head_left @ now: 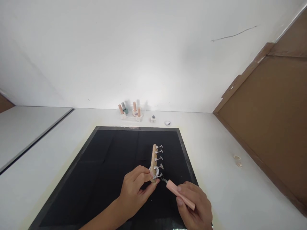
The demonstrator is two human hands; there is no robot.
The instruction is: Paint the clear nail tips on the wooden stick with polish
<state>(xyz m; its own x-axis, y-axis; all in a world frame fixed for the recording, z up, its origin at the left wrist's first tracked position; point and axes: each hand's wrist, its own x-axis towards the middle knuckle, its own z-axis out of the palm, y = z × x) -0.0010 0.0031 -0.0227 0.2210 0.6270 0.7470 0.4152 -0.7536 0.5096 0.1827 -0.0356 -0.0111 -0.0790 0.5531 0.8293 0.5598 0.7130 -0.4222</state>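
The desk (223, 159) stretched toward a pale wall at twelve o'clock, and the black mat (107, 153) covered much of its near part. Two hands worked over the mat: the left hand (136, 185) pinched the near end of a wooden bar between thumb and fingers, while the right hand (196, 204), at four o'clock from it, pinched a pink handle. The wooden bar (153, 159) stood toward two o'clock of the mat's middle, its length running from six to twelve. Gripping it low looked sound, since the far stems stayed clear of the fingers; the bar needed to be kept from rolling. The pink handle (181, 195) slanted so that its working end pointed toward ten o'clock; a light hold and a wrist rested on the mat would probably have steadied it. Capped bottles (138, 113) sat at eleven o'clock beyond the mat, and a small uncapped bottle (153, 119) at twelve, best left out of elbow range. Five metal stems (158, 159) stuck out toward three o'clock. The brush end (163, 179) was right by the nearest stem's tip; contact could not be told, and short, gentle strokes seemed wisest there, without pushing the stem sideways.
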